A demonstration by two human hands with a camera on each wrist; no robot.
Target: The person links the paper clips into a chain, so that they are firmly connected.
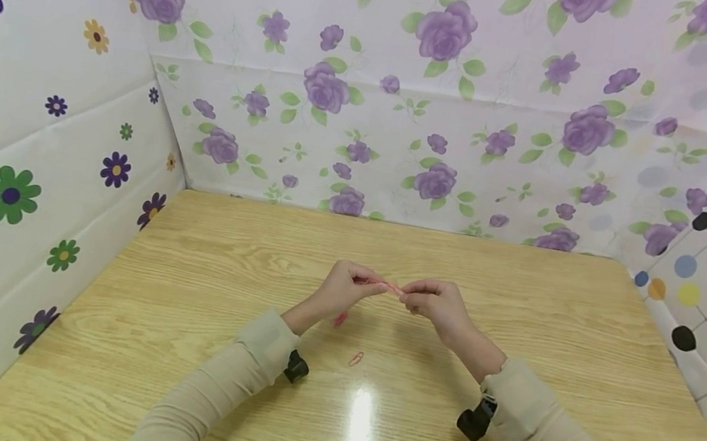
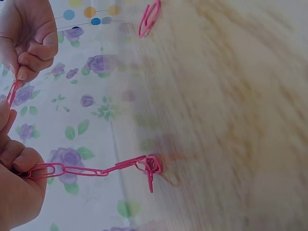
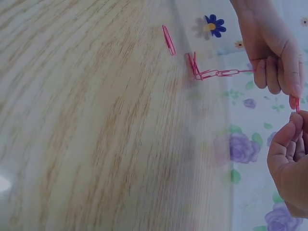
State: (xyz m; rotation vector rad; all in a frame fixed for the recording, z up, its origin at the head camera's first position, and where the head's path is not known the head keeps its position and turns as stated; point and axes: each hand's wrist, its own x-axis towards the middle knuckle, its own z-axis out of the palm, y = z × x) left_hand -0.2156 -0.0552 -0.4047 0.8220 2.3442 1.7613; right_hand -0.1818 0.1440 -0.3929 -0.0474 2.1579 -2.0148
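Note:
Above the middle of the table, my left hand and right hand face each other with fingertips almost meeting. A pink paper clip stretches between them; the right thumb and fingers pinch its near end. My left hand pinches the other side and also grips a chain of linked pink paper clips. In the left wrist view, that chain trails from the curled fingers down to a small bunch on the tabletop. Fingertips hide whether the pinched clip is hooked to the chain. A loose pink paper clip lies nearer the body.
The wooden table meets a flower-printed cloth wall at the back. Patterned cloth also hangs along the left and right sides. A black wrist camera is on the left wrist, another black camera on the right.

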